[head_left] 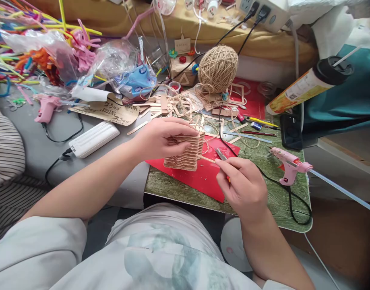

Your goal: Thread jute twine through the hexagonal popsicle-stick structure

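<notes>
My left hand (169,139) is wrapped round the top and side of a small box-shaped craft piece (185,157) with tan, ridged layers. The piece is above a red sheet (209,177). My right hand (243,185) is closed on a pair of scissors (221,154); the grey blades point up and left past the fingers, and a bit of orange handle shows below. A thin tan strip (206,158) runs from the craft piece to the fingertips of my right hand. Whether it is twine or a wooden stick, I cannot tell.
Loose wooden craft sticks (163,104) and a twine ball (218,68) lie behind my hands. A pink glue gun (290,165) with its cord is at right, another glue gun (47,108) at left. A tall cup (305,88) and white power bank (94,139) flank the area.
</notes>
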`<control>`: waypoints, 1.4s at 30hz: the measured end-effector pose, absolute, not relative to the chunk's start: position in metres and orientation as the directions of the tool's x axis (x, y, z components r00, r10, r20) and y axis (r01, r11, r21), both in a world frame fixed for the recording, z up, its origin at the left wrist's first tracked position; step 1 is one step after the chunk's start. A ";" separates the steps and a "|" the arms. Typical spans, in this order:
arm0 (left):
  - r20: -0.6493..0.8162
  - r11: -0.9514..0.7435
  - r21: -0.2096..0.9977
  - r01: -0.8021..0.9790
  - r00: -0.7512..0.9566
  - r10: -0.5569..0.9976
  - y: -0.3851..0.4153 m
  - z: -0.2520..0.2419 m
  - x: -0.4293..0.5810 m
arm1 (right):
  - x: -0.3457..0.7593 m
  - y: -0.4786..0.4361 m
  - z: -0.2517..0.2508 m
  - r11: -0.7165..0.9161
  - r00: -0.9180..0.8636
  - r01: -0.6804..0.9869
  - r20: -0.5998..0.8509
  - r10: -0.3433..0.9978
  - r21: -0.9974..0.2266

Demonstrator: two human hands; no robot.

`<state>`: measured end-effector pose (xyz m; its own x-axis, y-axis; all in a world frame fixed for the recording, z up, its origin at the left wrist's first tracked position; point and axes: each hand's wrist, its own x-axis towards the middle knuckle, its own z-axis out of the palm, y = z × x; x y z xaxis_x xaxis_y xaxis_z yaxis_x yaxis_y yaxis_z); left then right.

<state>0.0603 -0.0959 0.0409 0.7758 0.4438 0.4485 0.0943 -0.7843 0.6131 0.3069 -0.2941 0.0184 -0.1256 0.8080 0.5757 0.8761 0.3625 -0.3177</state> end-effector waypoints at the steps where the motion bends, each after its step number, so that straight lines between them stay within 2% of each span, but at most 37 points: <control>1: 0.447 -0.784 0.613 0.095 0.777 0.443 -0.096 0.041 0.060 | 0.307 -0.293 0.019 0.369 -0.132 0.874 0.575 0.807 -0.316; 17: 0.348 -0.696 0.704 0.141 0.787 0.510 -0.099 0.045 0.068 | 0.305 -0.279 0.022 0.403 -0.185 0.869 0.566 0.804 -0.288; 25: 0.304 -0.627 0.760 0.173 0.757 0.578 -0.099 0.047 0.070 | 0.316 -0.278 0.022 0.338 -0.098 0.867 0.540 0.836 -0.366; 34: 0.344 -0.661 0.742 0.114 0.782 0.520 -0.101 0.049 0.070 | 0.317 -0.276 0.016 0.334 -0.095 0.862 0.527 0.845 -0.381; 42: 0.349 -0.712 0.690 0.130 0.802 0.485 -0.099 0.049 0.071 | 0.317 -0.275 0.019 0.345 -0.106 0.861 0.531 0.841 -0.375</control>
